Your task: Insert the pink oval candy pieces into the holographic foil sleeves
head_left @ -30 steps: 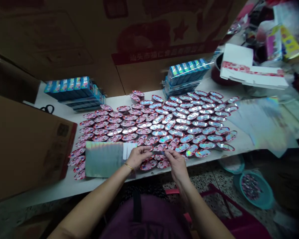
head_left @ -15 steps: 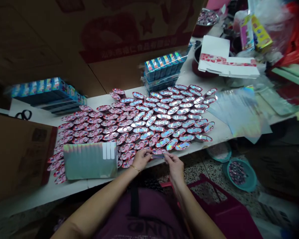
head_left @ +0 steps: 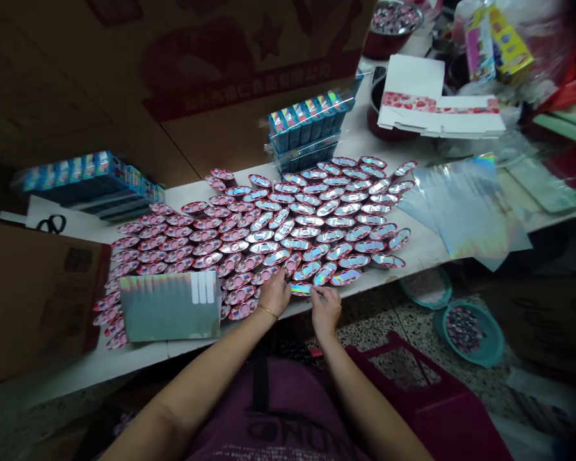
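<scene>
My left hand [head_left: 273, 296] and my right hand [head_left: 326, 308] are at the table's near edge, on either side of a small oval-topped pack. A shiny holographic strip [head_left: 301, 289] lies across that pack's top between them. My fingertips pinch at its two ends. Many similar oval packs stand close together beyond. Those on the right carry shiny strips [head_left: 308, 221], while those on the left show bare pink tops [head_left: 175, 244]. Left of my left hand, a greenish holographic sheet [head_left: 168, 314] rests on the packs, with a few white strip-shaped gaps in its corner.
Blue boxes in clear wrap stand at the back [head_left: 307, 125] and left [head_left: 72, 176]. Large cartons [head_left: 249, 137] rise behind. More shiny sheets [head_left: 470, 211] hang over the table's right edge. A purple stool [head_left: 441, 410] and teal basins [head_left: 477, 333] are below.
The strip has come down from between my fingers onto the oval pack, where it now reflects brightly. Both hands have shifted slightly forward. The camera view has shifted a little.
</scene>
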{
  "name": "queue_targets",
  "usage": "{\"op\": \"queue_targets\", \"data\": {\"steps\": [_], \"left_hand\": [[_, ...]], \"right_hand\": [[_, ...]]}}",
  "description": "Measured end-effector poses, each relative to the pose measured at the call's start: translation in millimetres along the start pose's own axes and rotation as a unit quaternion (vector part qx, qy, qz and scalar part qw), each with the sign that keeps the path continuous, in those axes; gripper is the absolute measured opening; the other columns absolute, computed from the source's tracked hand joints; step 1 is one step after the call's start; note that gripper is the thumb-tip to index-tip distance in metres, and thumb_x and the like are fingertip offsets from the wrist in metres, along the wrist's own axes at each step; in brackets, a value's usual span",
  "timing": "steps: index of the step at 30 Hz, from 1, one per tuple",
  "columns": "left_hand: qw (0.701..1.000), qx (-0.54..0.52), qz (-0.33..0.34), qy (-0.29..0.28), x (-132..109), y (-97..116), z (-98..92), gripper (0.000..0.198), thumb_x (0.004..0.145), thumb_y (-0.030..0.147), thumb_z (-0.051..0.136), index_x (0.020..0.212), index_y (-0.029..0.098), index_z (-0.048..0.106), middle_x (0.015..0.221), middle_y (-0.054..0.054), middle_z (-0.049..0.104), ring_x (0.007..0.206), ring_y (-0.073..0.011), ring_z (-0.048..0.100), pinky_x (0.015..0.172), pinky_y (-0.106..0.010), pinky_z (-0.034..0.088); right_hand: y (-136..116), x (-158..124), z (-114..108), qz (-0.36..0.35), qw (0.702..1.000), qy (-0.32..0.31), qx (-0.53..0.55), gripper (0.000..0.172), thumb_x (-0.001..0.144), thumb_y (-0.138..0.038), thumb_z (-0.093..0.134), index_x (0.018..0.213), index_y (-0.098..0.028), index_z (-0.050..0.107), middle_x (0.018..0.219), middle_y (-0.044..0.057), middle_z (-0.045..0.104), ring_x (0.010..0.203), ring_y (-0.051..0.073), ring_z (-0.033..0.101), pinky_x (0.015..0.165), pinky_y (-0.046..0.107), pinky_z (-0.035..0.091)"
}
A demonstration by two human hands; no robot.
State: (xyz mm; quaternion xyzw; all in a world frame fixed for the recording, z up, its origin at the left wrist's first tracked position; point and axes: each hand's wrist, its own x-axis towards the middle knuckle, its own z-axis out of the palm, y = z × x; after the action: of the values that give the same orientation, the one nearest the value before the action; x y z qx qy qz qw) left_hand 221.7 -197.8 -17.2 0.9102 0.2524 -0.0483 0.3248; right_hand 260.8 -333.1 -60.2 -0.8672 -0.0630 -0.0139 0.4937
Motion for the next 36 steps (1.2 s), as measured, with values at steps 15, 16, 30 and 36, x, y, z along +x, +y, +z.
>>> {"op": "queue_targets", "data": {"steps": [15,16,30,36], "left_hand": [[0.986,-0.038,0.031,0.159,-34,-82,-106.8,0.035,0.080,0.035,0.043,0.111,0.020,0.046,0.095,-0.005,0.058,0.083,-0.0151,0.054,0.076,-0.028,0.041],[0.984,0.009,0.035,0.174,-40,-101,-127.2,0.037,0.079,0.037,0.046,0.112,0.021,0.048,0.105,-0.007,0.055,0.096,-0.0183,0.051,0.084,-0.032,0.038],[0.985,0.167,0.031,0.008,-39,-209,-202.0,0.025,0.081,0.039,0.046,0.081,0.019,0.061,0.095,-0.006,0.061,0.099,-0.0218,0.045,0.087,-0.040,0.025],[0.989,0.129,0.062,-0.023,-35,-214,-200.6,0.034,0.083,0.040,0.041,0.068,0.017,0.062,0.082,-0.005,0.061,0.087,-0.0191,0.048,0.081,-0.034,0.028]], "right_hand": [[8,4,7,0.224,0.969,-0.026,0.100,0.045,0.056,-0.049,0.066,0.082,-0.015,0.050,0.061,-0.004,0.048,0.054,0.011,0.045,0.056,0.025,0.039],[3,1,3,0.204,0.976,-0.018,0.075,0.046,0.059,-0.049,0.064,0.086,-0.014,0.051,0.061,-0.003,0.048,0.054,0.012,0.046,0.056,0.026,0.039],[-184,-62,173,-0.494,0.817,-0.245,-0.168,0.032,0.086,-0.025,0.041,0.115,-0.020,0.052,0.101,0.008,0.058,0.085,0.021,0.046,0.070,0.034,0.035],[-162,-69,191,-0.552,0.776,-0.256,-0.163,0.032,0.086,-0.015,0.037,0.116,-0.013,0.050,0.104,0.011,0.057,0.089,0.020,0.045,0.073,0.033,0.037]]}}
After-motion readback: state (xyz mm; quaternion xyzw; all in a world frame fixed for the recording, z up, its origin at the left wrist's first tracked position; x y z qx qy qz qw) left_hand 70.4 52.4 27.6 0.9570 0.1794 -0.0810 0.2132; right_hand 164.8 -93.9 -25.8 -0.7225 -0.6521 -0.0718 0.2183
